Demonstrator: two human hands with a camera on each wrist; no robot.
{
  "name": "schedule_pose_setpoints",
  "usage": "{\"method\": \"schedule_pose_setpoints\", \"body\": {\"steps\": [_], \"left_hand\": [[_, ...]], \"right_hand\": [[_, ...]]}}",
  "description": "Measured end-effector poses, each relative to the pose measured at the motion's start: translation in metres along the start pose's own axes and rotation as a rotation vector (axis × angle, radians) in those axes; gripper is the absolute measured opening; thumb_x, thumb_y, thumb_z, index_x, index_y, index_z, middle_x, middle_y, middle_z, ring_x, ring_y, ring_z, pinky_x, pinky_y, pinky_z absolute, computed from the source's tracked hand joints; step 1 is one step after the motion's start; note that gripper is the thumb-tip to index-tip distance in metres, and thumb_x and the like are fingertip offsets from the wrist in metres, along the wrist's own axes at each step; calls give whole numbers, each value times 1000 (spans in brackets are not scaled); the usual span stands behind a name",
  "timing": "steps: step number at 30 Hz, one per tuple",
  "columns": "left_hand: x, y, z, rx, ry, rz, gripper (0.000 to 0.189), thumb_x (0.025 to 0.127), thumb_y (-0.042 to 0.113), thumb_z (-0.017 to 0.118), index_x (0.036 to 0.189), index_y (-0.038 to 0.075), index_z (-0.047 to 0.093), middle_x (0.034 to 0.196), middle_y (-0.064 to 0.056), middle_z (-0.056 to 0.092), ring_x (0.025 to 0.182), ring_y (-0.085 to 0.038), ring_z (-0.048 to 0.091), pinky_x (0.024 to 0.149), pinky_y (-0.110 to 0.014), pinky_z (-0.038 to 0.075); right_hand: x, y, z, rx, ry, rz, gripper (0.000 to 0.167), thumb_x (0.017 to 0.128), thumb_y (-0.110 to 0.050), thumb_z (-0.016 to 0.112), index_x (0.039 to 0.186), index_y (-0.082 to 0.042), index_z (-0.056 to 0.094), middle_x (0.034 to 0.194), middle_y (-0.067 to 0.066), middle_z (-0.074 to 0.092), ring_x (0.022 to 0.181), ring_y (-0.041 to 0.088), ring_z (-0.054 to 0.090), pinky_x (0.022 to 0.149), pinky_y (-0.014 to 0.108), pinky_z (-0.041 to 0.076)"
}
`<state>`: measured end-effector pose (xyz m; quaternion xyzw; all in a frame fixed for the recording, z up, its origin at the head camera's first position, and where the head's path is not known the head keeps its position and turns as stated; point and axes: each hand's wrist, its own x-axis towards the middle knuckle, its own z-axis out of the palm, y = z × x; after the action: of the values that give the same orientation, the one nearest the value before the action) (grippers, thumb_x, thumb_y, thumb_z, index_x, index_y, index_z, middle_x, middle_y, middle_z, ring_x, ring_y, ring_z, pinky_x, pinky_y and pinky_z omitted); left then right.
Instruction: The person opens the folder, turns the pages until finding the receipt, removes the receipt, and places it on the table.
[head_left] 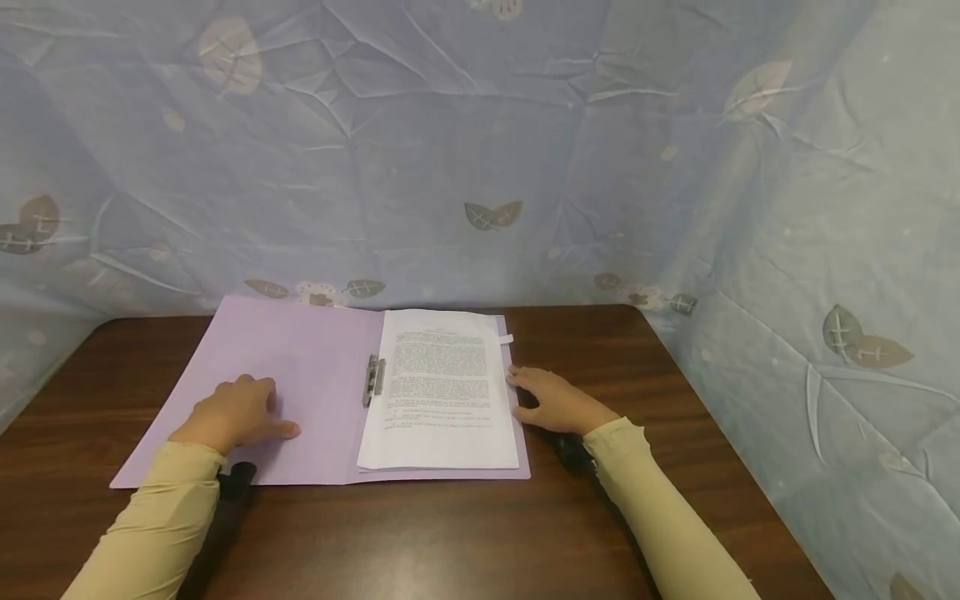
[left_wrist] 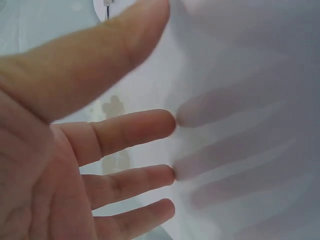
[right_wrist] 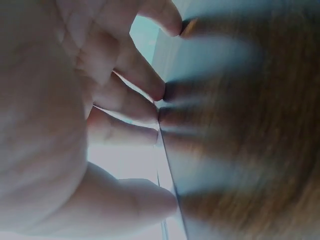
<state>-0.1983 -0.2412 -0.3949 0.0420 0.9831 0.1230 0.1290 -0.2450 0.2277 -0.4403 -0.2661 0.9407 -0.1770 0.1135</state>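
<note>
A light purple folder (head_left: pixel 315 350) lies spread flat on the table, with a stack of printed paper (head_left: pixel 438 450) on its right half. A metal clip (head_left: pixel 372 379) sits along the paper's left side, and a small white tab (head_left: pixel 506 339) sticks out at its right. My left hand (head_left: pixel 234 414) rests on the folder's left cover; in the left wrist view its fingers (left_wrist: pixel 135 132) are spread, tips touching the surface. Beside the folder's right edge is my right hand (head_left: pixel 558 402). The right wrist view shows its fingertips (right_wrist: pixel 158 92) along that edge, the thumb (right_wrist: pixel 150 200) touching it too.
The brown wooden table (head_left: pixel 420 542) extends in front of the folder and to both sides. A pale blue cloth (head_left: pixel 450 150) with a leaf pattern hangs behind the table and along its right side. Dark straps or mounts (head_left: pixel 573 454) show under both forearms.
</note>
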Motion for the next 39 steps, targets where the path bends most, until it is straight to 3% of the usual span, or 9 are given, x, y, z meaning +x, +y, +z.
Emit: {"method": "schedule_pose_setpoints", "body": {"steps": [2, 5, 7, 10, 16, 26, 39], "left_hand": [[1, -4, 2, -24, 18, -2, 63, 78, 44, 88, 105, -7, 61, 96, -26, 59, 84, -42, 56, 67, -54, 50], [2, -8, 4, -38, 36, 12, 80, 77, 44, 89, 124, -12, 56, 112, -40, 55, 97, -56, 56, 77, -65, 51], [2, -8, 4, -42, 31, 13, 92, 77, 45, 88, 138, -13, 49, 127, -48, 45, 111, -67, 49, 86, -74, 47], [3, -7, 5, -41, 14, 22, 102, 78, 48, 87, 146, -12, 41, 139, -53, 32, 123, -75, 34, 94, -81, 38], [4, -8, 6, -35, -8, 31, 100, 79, 49, 86, 146, -12, 43, 143, -54, 29, 126, -77, 32, 97, -81, 37], [5, -12, 5, -32, -22, 40, 97, 81, 47, 85, 146, -12, 45, 142, -53, 32, 127, -74, 37, 98, -79, 38], [7, -16, 0, -2, -52, 68, 99, 79, 54, 84, 145, -10, 48, 139, -49, 41, 124, -71, 43, 98, -76, 41]], "right_hand": [[1, 0, 1, 11, 12, -10, 66, 99, -21, 68, 155, 2, 41, 168, 16, 29, 154, 34, 29, 124, 50, 25], [2, -2, 3, 23, 18, -22, 68, 98, -19, 68, 157, 0, 39, 167, 16, 31, 154, 34, 30, 124, 51, 26], [2, -3, 4, 9, 15, -22, 66, 98, -18, 67, 156, -1, 41, 166, 15, 34, 153, 33, 32, 123, 52, 27], [0, -4, 4, -12, 2, -8, 62, 98, -19, 66, 155, -2, 45, 165, 14, 37, 153, 33, 33, 123, 54, 25], [-3, -9, 2, -34, 7, 0, 59, 99, -21, 65, 153, -3, 49, 164, 13, 38, 153, 33, 32, 123, 66, 12], [-1, -9, 1, -42, 1, 7, 60, 98, -22, 66, 153, -5, 50, 165, 11, 38, 154, 32, 32, 123, 65, 12], [3, -19, -2, -41, 38, 81, 51, 97, -9, 62, 146, -2, 56, 161, 13, 44, 150, 33, 38, 121, 51, 31]]}}
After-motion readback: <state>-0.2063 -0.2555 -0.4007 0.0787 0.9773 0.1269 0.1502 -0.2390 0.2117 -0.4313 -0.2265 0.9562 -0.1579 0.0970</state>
